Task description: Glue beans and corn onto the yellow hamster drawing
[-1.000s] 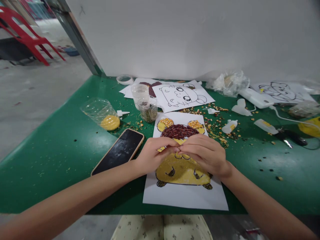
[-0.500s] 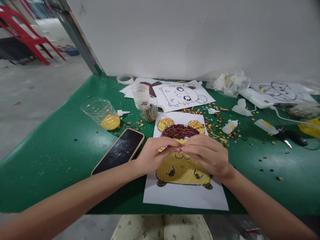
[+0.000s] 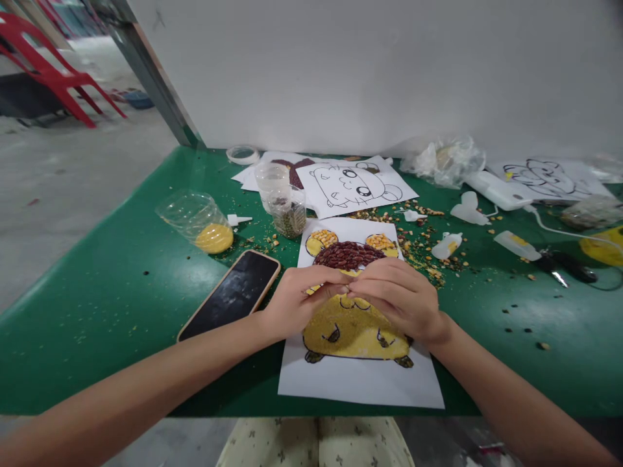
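Note:
Over the middle of a hamster picture on white paper, my left hand and my right hand meet at the fingertips. Both are closed in a pinch, and whatever they hold is too small or too hidden to name. Dark red beans fill the hamster's forehead, corn kernels lie in the ears, and fine yellow grains cover the lower body. The hands hide the middle of the face. Left of the paper lies a phone with a dark screen.
A tilted clear jar holds yellow grains; a clear cup of green beans stands nearby. Behind are drawn sheets. To the right lie scattered seeds, glue bottles, black-handled scissors, a white cable and plastic bags.
My right hand has shifted very slightly left and up, its fingers still against those of my left hand. The things on the table stay as they were.

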A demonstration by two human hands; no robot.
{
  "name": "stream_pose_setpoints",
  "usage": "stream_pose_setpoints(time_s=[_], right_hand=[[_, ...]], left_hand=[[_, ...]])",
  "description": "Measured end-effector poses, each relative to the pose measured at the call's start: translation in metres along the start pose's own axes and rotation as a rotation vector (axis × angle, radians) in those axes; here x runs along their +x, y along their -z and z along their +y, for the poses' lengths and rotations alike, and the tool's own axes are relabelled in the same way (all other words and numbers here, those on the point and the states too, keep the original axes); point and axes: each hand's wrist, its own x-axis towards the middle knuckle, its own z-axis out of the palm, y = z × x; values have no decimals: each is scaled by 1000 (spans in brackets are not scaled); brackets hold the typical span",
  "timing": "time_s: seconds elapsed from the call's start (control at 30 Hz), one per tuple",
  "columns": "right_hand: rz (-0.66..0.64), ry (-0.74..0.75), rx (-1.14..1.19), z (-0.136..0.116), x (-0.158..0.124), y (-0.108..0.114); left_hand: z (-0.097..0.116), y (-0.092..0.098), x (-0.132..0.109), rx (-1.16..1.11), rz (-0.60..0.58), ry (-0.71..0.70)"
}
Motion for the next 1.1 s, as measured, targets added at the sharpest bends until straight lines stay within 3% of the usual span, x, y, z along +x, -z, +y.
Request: stream_pose_setpoints(time_s=[1.1], right_hand=[[-27,3,-19,-2,1,1]], left_hand=[[1,1,1,13,-37,68]])
